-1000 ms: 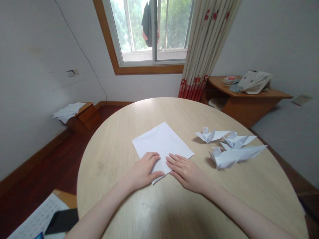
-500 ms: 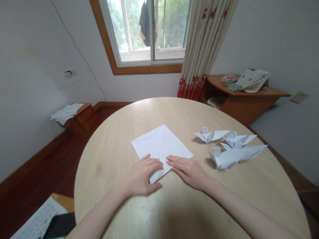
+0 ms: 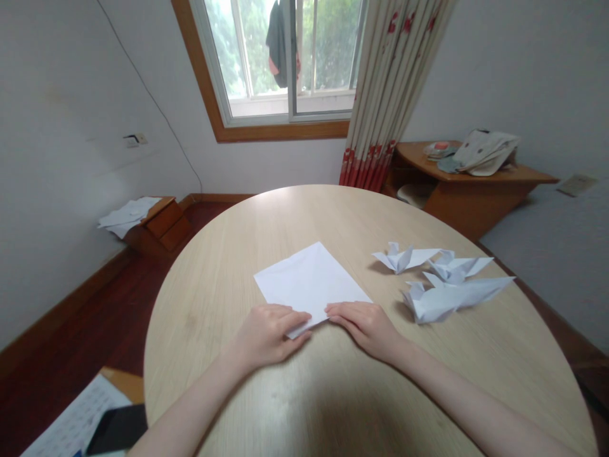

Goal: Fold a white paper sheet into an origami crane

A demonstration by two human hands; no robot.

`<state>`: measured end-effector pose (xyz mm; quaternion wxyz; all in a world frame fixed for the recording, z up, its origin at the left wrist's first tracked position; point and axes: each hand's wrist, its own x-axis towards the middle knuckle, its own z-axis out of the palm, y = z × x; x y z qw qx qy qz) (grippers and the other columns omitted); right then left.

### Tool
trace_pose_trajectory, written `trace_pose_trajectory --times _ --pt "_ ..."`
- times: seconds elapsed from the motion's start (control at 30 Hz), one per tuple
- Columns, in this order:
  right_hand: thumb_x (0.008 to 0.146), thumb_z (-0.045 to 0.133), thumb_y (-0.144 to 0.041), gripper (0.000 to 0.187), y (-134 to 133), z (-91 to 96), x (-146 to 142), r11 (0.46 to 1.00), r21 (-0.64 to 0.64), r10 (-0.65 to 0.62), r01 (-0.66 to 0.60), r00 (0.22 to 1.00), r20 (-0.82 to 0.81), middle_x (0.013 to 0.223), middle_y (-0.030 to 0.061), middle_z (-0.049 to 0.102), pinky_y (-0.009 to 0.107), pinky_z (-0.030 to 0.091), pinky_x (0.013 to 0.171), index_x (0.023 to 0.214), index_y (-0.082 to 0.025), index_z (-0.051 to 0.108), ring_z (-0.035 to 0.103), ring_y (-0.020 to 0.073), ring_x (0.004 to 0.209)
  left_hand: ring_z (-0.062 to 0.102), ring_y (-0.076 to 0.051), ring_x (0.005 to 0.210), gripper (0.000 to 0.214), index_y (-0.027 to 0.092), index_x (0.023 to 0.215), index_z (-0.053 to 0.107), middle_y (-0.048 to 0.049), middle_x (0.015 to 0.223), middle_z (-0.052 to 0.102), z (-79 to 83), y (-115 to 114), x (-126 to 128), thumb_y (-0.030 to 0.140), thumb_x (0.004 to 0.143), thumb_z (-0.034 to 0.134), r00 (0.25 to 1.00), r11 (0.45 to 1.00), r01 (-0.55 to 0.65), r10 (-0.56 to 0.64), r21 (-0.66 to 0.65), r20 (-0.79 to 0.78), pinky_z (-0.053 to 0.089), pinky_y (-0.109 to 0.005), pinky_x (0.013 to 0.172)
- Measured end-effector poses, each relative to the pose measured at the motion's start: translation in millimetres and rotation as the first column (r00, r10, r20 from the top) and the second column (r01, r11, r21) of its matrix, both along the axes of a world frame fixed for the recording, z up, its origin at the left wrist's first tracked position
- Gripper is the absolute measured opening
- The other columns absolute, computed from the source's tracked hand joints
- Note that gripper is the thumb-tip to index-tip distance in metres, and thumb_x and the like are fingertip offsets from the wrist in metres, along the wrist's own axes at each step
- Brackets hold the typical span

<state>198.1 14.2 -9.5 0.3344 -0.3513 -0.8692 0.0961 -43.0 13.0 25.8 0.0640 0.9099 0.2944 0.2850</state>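
Observation:
A white sheet of paper [image 3: 309, 279] lies on the round wooden table [image 3: 266, 228]. My left hand [image 3: 269, 333] has its fingers curled around the sheet's near corner, with the thumb under the edge. My right hand [image 3: 364, 324] rests beside it on the near right edge, fingers bent and pinching the paper. The two hands almost touch at the sheet's near edge.
Three folded white paper birds [image 3: 440, 282] sit to the right on the table. A wooden side table [image 3: 476, 184] with papers stands at the back right, next to a curtain [image 3: 390, 89]. A low wooden stand [image 3: 157, 219] is on the floor at left. A dark phone [image 3: 117, 428] lies at the lower left.
Both hands have drawn back toward me along the sheet. The fingers went from lying flat on the paper to curling around its near edge.

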Motion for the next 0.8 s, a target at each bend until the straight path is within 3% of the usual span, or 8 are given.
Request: trace_pose_trajectory --times 0.1,0.2,0.4,0.57,0.67,0.8 --pt "0.099 0.041 -0.026 0.026 -0.1 1.7 -0.3 0.999 -0.002 0.042 -0.042 0.999 -0.025 0.088 0.0052 0.075 0.029 0.054 0.073 0.091 -0.019 0.065 0.07 0.0171 0.083 0.07 -0.016 0.074 0.021 0.016 0.097 0.069 -0.0053 0.083 0.074 -6.5 1.7 1.3 0.03 0.093 0.053 0.997 0.997 0.072 -0.072 0.0 0.03 0.051 -0.024 0.065" --pt "0.099 0.04 -0.025 0.026 -0.2 4.3 -0.6 0.998 -0.013 0.058 -0.058 0.998 -0.031 0.081 0.0049 0.072 0.028 0.052 0.068 0.088 -0.019 0.063 0.067 0.0169 0.076 0.071 -0.016 0.076 0.023 0.018 0.098 0.07 -0.0039 0.087 0.075 -7.6 0.2 2.3 0.03 0.095 0.05 0.995 0.992 0.088 -0.084 -0.085 0.047 0.051 -0.023 0.067" --pt "0.1 0.037 -0.029 0.029 -0.3 6.8 -2.0 0.997 -0.051 0.05 -0.051 0.999 -0.012 0.076 0.0052 0.066 0.028 0.048 0.064 0.084 -0.018 0.059 0.062 0.0173 0.071 0.065 -0.013 0.06 0.032 0.018 0.089 0.072 -0.0019 0.073 0.073 -0.6 -4.2 4.4 0.033 0.097 0.045 0.994 0.944 -0.073 0.096 -0.323 0.053 0.042 -0.021 0.057" --pt "0.1 0.036 -0.034 0.031 -0.8 9.1 -5.2 0.996 -0.085 -0.026 0.03 0.999 0.045 0.075 0.0052 0.063 0.028 0.045 0.062 0.08 -0.019 0.055 0.058 0.0176 0.07 0.056 -0.014 0.055 0.046 0.015 0.064 0.065 -0.0015 0.059 0.065 -3.6 -0.1 5.8 0.041 0.095 0.043 0.944 0.829 -0.261 0.326 -0.495 0.049 0.036 -0.022 0.054" --pt "0.1 0.036 -0.035 0.033 -0.3 9.2 -5.8 0.994 -0.067 -0.082 0.089 0.991 0.104 0.073 0.0048 0.061 0.029 0.043 0.062 0.075 -0.02 0.053 0.055 0.018 0.07 0.052 -0.014 0.053 0.049 0.015 0.056 0.058 -0.0013 0.057 0.062 -7.5 1.7 6.9 0.044 0.093 0.044 0.902 0.775 -0.336 0.429 -0.535 0.054 0.033 -0.023 0.052" --pt "0.1 0.037 -0.037 0.035 1.0 6.7 -5.3 0.986 -0.028 -0.155 0.161 0.975 0.16 0.07 0.004 0.06 0.029 0.04 0.06 0.072 -0.021 0.051 0.054 0.0184 0.067 0.053 -0.015 0.056 0.047 0.016 0.058 0.055 -0.0018 0.061 0.063 -6.5 0.3 7.8 0.046 0.091 0.042 0.87 0.75 -0.377 0.487 -0.544 0.068 0.032 -0.023 0.054"
